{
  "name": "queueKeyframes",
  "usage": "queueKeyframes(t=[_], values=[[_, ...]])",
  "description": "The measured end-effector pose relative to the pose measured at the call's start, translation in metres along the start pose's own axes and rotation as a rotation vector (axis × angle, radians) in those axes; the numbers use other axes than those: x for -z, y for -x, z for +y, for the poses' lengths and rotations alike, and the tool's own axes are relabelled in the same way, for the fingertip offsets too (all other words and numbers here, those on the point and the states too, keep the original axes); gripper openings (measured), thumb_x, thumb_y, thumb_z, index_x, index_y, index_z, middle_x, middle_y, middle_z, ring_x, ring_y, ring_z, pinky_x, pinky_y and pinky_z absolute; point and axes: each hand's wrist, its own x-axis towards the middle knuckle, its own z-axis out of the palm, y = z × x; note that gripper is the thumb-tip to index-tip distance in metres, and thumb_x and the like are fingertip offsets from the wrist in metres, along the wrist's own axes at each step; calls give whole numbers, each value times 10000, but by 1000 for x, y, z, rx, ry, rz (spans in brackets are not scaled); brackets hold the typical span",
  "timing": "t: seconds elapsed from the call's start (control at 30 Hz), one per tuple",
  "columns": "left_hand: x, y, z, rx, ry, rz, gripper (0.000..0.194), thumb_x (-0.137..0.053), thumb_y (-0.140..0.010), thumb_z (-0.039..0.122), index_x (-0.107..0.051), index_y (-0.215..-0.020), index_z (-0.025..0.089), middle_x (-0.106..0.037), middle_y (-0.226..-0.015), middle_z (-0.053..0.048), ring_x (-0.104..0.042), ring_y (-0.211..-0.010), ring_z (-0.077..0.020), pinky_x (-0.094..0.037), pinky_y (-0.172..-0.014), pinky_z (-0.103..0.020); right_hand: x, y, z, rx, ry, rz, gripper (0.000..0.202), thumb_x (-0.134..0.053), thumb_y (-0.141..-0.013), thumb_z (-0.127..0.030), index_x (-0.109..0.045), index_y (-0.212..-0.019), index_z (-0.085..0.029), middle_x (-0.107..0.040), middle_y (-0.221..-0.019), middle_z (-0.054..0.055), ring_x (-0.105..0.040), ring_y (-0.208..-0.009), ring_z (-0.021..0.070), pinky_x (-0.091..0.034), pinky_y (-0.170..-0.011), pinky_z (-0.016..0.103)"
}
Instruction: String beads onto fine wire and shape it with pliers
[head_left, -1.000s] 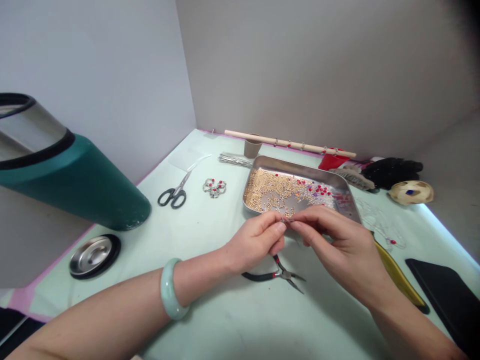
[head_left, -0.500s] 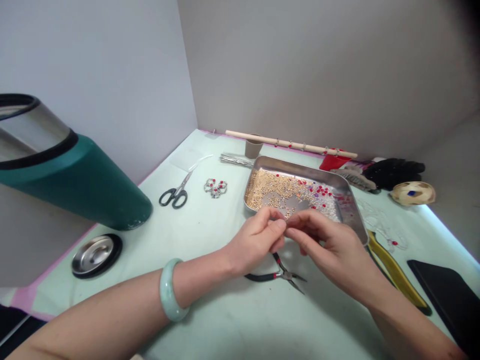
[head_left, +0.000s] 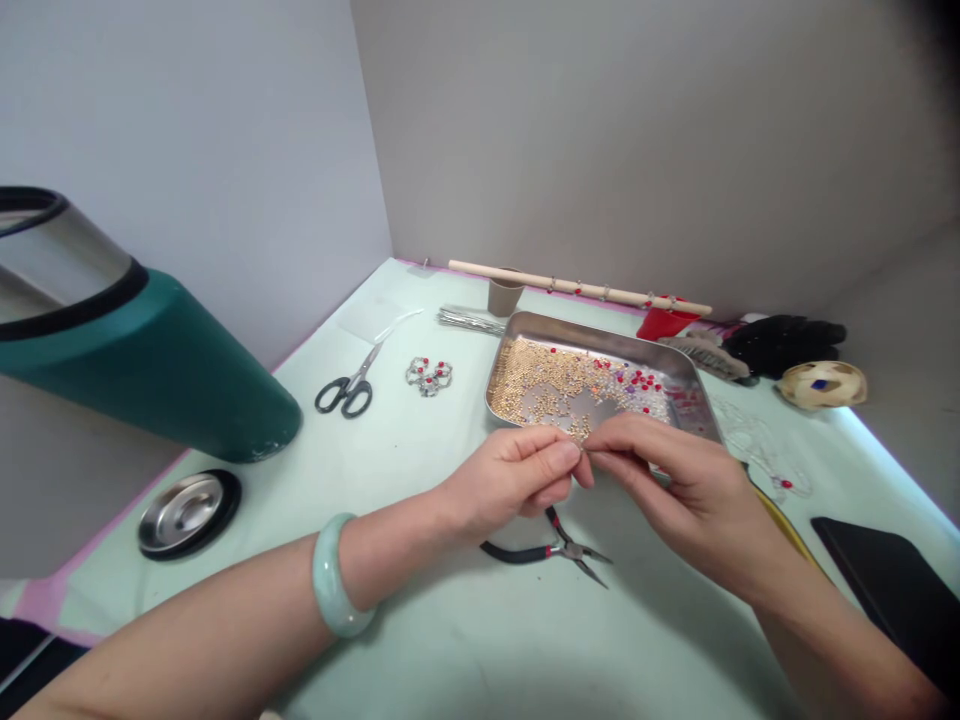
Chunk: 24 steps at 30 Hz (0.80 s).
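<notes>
Head view, only view. A tiny wire-like piece (head_left: pixel 583 449) was held between both hands, just over the near edge of the metal tray (head_left: pixel 600 333); exact shape too small to be told. By the left hand (head_left: pixel 517 472) it was pinched, thumb pressed to index finger; by the right hand (head_left: pixel 686 485) it was gripped between thumb and index fingertips. No gap was seen between the fingers at either tip.

Pliers (head_left: pixel 568 549) were left spread on the counter (head_left: pixel 420 480) below the hands, untouched. Scissors (head_left: pixel 352 392) were laid farther left, near a beaded piece (head_left: pixel 430 376) with red beads. A bundle of wires (head_left: pixel 469 320) was placed behind, beside the tray.

Progress, as judged: several small beaded rings (head_left: pixel 606 293) were threaded on the wooden rod (head_left: pixel 517 275) and looked made up; the beaded piece on the counter looked formed too. The piece in the fingers was judged unfinished; how much was left could not be told. Plenty of gold, clear and red beads (head_left: pixel 532 372) were spread loose in the tray, unused.
</notes>
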Motion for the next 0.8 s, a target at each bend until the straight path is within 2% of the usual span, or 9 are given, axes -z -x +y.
queueKeyframes(t=[0.17,0.3,0.4,0.47,0.53,0.63,0.8], values=[[-2,2,1,43,120,-106,268,-491,-905,382,-537,-789,145,-278,-496,95,-170,-439,-54,-139,-427,-223,-13,1,5,144,2,65,184,-475,-887,-103,-623,-851,-205,-662,-784,37,-618,-736,168,-485,-679,307],[-5,4,3,10,48,-68,261,-478,-913,364,-532,-785,143,-310,-507,89,-205,-442,-51,-165,-432,-215,-24,5,9,218,79,191,204,-453,-875,-69,-616,-884,-191,-661,-856,76,-630,-771,184,-484,-660,303],[-4,2,4,-66,-70,33,239,-465,-920,338,-546,-819,137,-362,-533,73,-262,-464,-51,-205,-449,-208,-25,6,8,144,69,161,178,-473,-876,-76,-606,-898,-191,-639,-820,57,-604,-735,172,-469,-634,295],[-2,1,4,-89,-96,70,242,-447,-928,343,-543,-839,139,-377,-548,66,-275,-474,-53,-212,-456,-205,-23,6,6,61,24,169,179,-496,-880,-91,-602,-983,-192,-638,-868,54,-594,-755,165,-470,-649,295],[0,0,3,-78,-87,74,250,-428,-932,354,-536,-852,142,-383,-560,62,-272,-476,-55,-207,-454,-204,-20,6,5,9,-41,184,205,-503,-890,-105,-598,-1045,-200,-638,-938,55,-595,-828,169,-475,-710,302],[1,-1,1,-60,-80,63,240,-426,-928,352,-525,-864,144,-388,-576,58,-269,-481,-57,-199,-450,-203,-19,6,2,-3,-130,185,199,-498,-905,-114,-618,-1025,-220,-640,-932,36,-589,-909,172,-461,-799,313],[0,-1,-3,-97,-113,71,217,-442,-926,344,-497,-843,152,-388,-579,62,-285,-491,-57,-219,-461,-202,-22,7,-2,-74,-216,198,180,-530,-903,-138,-634,-1005,-243,-642,-966,23,-582,-938,163,-468,-790,288]])
